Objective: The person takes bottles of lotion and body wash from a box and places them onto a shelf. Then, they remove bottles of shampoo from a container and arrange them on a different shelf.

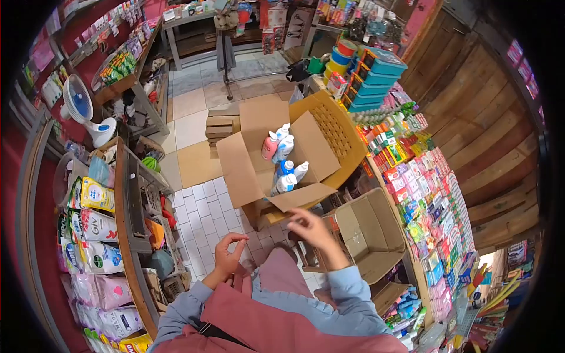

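An open cardboard box [238, 167] stands before me on a yellow chair [347, 126], its flaps folded outward. Several bottles, white ones [285, 147], a pink one [270, 146] and one with a blue cap [288, 166], stand inside it. My right hand [313, 230] is just in front of the near flap [301, 196], fingers loosely bent and apart, with nothing visible in them. Lower and to the left, my left hand [226, 256] hovers over my lap. Its thumb and index finger are held apart by a small gap, and no object shows between them.
A second open carton [371, 235] sits right of my knees, beside a shelf of small packaged goods [412, 182]. Teal baskets [376, 76] are stacked beyond. On my left are a wooden counter [125, 194], pouches [103, 256] and a white fan [77, 97].
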`<state>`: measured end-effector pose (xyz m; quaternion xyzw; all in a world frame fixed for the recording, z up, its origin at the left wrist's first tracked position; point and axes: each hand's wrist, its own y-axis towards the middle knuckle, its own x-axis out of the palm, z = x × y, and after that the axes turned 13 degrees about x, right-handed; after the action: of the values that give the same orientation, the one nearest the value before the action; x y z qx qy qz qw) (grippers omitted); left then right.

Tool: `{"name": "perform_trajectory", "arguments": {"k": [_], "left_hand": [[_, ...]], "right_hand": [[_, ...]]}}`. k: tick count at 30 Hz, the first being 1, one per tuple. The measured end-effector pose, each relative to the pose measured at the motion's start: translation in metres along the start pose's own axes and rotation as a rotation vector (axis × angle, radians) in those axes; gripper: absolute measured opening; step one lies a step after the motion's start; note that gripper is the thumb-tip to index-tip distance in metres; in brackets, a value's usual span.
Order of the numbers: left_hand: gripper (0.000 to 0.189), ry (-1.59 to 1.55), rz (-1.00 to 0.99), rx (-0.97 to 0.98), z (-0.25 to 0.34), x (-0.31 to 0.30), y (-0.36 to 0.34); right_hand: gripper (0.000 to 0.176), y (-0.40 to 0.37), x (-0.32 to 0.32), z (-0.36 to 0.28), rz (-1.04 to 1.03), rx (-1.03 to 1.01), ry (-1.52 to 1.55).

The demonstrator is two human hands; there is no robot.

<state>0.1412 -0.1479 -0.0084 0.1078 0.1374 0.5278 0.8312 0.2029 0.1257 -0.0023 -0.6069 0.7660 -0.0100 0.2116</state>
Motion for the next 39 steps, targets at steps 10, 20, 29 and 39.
{"name": "perform_trajectory", "arguments": {"k": [10,20,29,39], "left_hand": [[0.007,0.146,0.116,-0.182,-0.038,0.004,0.073],[0.01,0.169,-0.047,-0.283,-0.087,0.087,0.178],[0.011,0.133,-0.225,-0.381,-0.101,0.105,0.207],[0.058,-0.174,-0.282,-0.468,-0.124,0.107,0.251]], "right_hand": [[0.046,0.227,-0.104,0.089,0.372,0.196,-0.277],[0.05,0.355,-0.092,0.208,0.099,0.271,-0.877],[0.022,0.374,-0.105,0.217,0.037,0.068,-0.893],[0.027,0.308,-0.204,-0.048,-0.32,-0.251,-0.696]]}}
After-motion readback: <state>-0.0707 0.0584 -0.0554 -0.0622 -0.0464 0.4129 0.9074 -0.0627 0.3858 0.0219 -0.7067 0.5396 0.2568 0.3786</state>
